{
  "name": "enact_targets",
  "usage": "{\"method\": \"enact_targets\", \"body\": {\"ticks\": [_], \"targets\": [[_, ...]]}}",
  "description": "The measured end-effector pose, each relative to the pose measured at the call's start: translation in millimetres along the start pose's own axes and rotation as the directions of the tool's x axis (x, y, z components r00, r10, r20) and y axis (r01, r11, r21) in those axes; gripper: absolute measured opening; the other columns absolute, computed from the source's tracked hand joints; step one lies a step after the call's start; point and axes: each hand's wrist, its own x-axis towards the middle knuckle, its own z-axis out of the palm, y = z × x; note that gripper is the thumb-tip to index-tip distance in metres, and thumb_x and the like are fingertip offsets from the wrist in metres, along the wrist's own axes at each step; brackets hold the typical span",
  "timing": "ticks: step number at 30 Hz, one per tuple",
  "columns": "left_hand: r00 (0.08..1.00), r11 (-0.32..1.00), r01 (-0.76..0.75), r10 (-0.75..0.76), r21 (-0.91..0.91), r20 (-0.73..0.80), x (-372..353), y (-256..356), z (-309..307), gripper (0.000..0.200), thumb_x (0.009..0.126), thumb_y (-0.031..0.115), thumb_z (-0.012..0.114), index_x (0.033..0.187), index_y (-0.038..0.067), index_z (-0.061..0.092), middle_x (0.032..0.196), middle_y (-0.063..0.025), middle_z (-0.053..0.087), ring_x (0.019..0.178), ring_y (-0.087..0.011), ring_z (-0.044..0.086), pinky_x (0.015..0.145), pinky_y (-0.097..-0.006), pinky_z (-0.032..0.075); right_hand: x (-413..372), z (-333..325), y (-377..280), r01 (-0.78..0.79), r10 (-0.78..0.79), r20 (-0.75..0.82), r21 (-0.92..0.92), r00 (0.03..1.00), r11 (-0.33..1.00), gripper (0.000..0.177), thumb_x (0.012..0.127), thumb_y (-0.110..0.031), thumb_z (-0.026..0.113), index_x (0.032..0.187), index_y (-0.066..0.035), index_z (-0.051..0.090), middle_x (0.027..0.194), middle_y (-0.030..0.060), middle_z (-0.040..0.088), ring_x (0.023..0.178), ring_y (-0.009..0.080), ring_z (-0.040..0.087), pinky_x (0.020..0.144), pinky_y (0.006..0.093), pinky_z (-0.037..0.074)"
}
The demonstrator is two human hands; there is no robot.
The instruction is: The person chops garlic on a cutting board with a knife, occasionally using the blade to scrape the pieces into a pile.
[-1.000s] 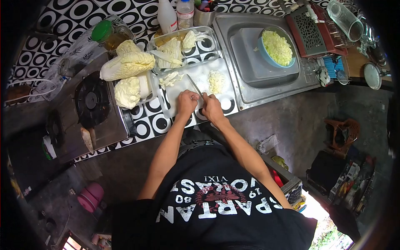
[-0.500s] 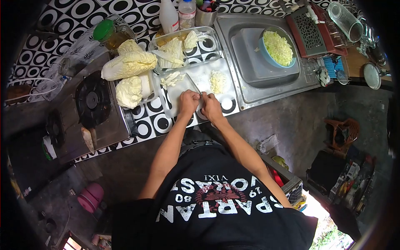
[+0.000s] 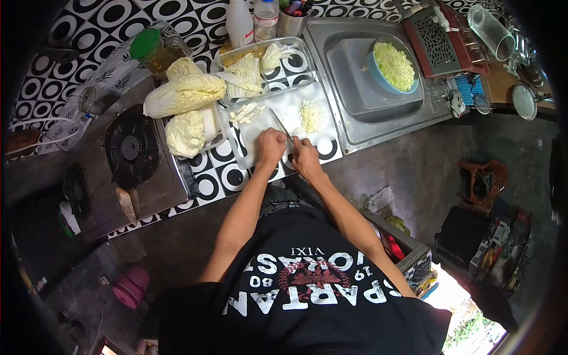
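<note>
My right hand (image 3: 306, 158) is wrapped round the handle of a kitchen knife (image 3: 279, 122), whose blade points up and to the left over a white cutting board (image 3: 244, 148). Close against the blade, my left hand (image 3: 272, 145) has its fingers curled down on the board; whatever lies under them is hidden. A pile of finely chopped cabbage (image 3: 310, 116) sits to the right of the blade. Some loose cabbage strips (image 3: 247, 114) lie at the board's upper left.
Whole napa cabbages (image 3: 184, 96) are heaped left of the board, beside a gas stove (image 3: 97, 183). Behind the board stands a clear tray (image 3: 305, 59) with cabbage leaves. To the right, a blue bowl (image 3: 408, 92) of shredded cabbage rests in the steel sink (image 3: 349, 139).
My right hand and the knife have shifted slightly down and to the right. My left hand stays curled beside the blade, a touch farther right.
</note>
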Motion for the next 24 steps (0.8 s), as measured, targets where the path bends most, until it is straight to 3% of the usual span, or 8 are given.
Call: {"method": "enact_targets", "body": {"ticks": [5,7,14,17,24], "targets": [[0.999,0.995,-0.050,0.051,0.085,-0.010,-0.4,3.2,-3.4,0.008,0.068,0.002,0.061,0.071,0.003,0.068,0.077,-0.0153,0.064,0.070,-0.0316,0.061,0.067,-0.0384,0.049,4.7,12.4,-0.5,0.030,-0.031,-0.031,-0.047,0.999,0.998,0.049,0.069,0.001,0.057,0.117,-0.001,0.049,0.091,0.0244,0.054,0.080,0.0417,0.058,0.068,0.0470,0.048],[1.000,1.000,-0.020,0.020,0.015,-0.002,-2.1,0.0,-0.9,0.008,0.066,0.003,0.059,0.067,0.006,0.067,0.072,-0.0123,0.060,0.075,-0.0331,0.055,0.071,-0.0409,0.044,9.9,13.1,-1.5,0.033,-0.035,-0.053,-0.036,0.998,0.999,0.048,0.069,0.001,0.057,0.116,-0.002,0.050,0.090,0.0245,0.054,0.080,0.0416,0.058,0.069,0.0472,0.048],[0.977,0.978,-0.209,0.209,0.020,-0.046,-8.3,-9.9,-2.4,0.004,0.066,0.009,0.064,0.066,0.006,0.066,0.070,-0.0111,0.058,0.073,-0.0314,0.054,0.070,-0.0405,0.043,-3.2,-0.9,-3.5,-0.069,0.069,-0.027,-0.030,0.997,0.997,0.037,0.072,0.002,0.055,0.109,0.002,0.058,0.081,0.0249,0.056,0.077,0.0397,0.058,0.069,0.0428,0.046],[0.979,0.980,-0.199,0.199,0.003,-0.044,-7.1,-11.1,-3.0,0.004,0.065,0.009,0.065,0.066,0.005,0.066,0.070,-0.0115,0.059,0.073,-0.0310,0.054,0.071,-0.0400,0.044,-8.0,-1.3,-10.5,-0.087,0.087,-0.019,-0.020,0.996,0.996,0.037,0.073,0.002,0.055,0.110,0.003,0.057,0.082,0.0247,0.056,0.076,0.0393,0.058,0.070,0.0425,0.046],[0.983,0.983,-0.183,0.183,-0.024,-0.014,-1.8,-12.6,-3.1,0.007,0.066,0.011,0.064,0.069,0.005,0.067,0.068,-0.0129,0.058,0.069,-0.0322,0.055,0.067,-0.0413,0.045,-12.1,25.6,-0.9,-0.025,0.024,-0.164,-0.004,0.986,1.000,0.041,0.073,0.002,0.054,0.114,0.001,0.056,0.085,0.0237,0.057,0.078,0.0397,0.058,0.070,0.0432,0.046]]}}
